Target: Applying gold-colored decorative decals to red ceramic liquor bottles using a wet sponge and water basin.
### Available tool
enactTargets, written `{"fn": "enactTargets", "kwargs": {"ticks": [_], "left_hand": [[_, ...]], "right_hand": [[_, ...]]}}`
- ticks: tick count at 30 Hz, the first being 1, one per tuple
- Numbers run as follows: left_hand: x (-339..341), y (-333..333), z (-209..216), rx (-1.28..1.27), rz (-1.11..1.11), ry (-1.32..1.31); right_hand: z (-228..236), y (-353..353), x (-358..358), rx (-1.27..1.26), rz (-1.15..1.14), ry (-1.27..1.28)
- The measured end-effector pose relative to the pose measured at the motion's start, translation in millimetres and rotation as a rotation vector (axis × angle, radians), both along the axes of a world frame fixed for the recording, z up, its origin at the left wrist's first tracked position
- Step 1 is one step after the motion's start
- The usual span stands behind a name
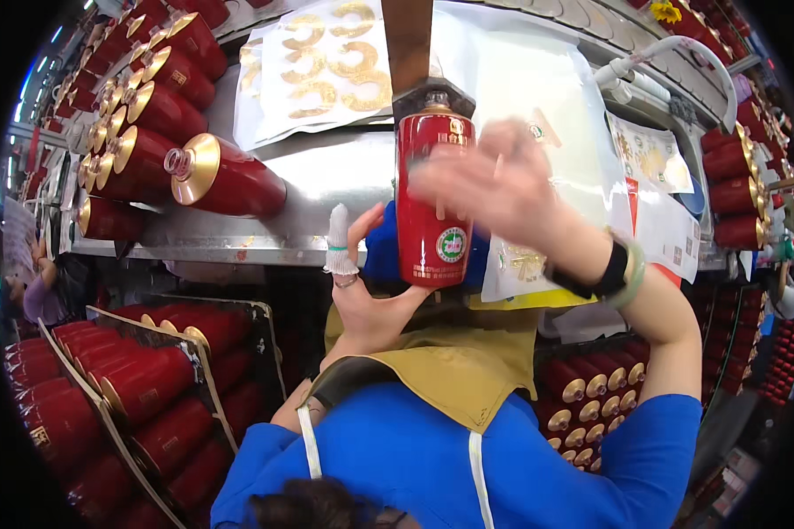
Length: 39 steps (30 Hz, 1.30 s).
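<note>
A dark red bottle (430, 234) with gold lettering and a round green-and-white emblem lies in front of me, its neck at a dark holder (434, 95). Across its upper body passes my right hand (494, 181), smeared by motion; whether it touches the bottle or grips anything I cannot tell. At the base of the bottle is my left hand (370, 295), its fingers spread and its thumb reaching to the bottle's lower edge. One of its fingers wears a white finger cover (340, 238) with a green band. My right wrist bears a black band (610, 269) and a pale bangle.
Left on the metal bench lies a red bottle (238, 181) with a gold shoulder, beside stacked ones (163, 110). A white sheet with gold curved labels (295, 66) lies at the back. A pale sheet (538, 84) and a white curved pipe (679, 48) are right. Bottle crates (220, 397) flank me.
</note>
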<state>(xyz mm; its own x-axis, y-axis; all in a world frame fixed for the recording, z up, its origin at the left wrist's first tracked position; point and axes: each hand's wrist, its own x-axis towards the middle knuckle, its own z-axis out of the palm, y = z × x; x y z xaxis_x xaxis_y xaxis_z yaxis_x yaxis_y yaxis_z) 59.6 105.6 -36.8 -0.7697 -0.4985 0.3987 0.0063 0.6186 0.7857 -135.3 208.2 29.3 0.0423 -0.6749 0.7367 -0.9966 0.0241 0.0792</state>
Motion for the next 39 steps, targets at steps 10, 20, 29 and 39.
{"fn": "enactTargets", "kwargs": {"ticks": [10,20,29,39], "left_hand": [[9.3,-11.9,-8.0,-0.006,-0.097,-0.070],[6.1,-7.1,-11.0,0.039,-0.055,-0.015],[-1.8,-5.5,3.4,0.021,-0.088,0.020],[-0.6,-11.5,-15.2,0.133,-0.096,-0.131]], "right_hand": [[-23.7,6.0,-55.3,-0.012,-0.194,-0.236],[-38.1,72.0,75.3,0.087,0.156,-0.280],[-4.5,27.8,52.6,0.112,-0.053,-0.427],[-2.3,29.5,35.0,-0.053,0.218,-0.156]]}}
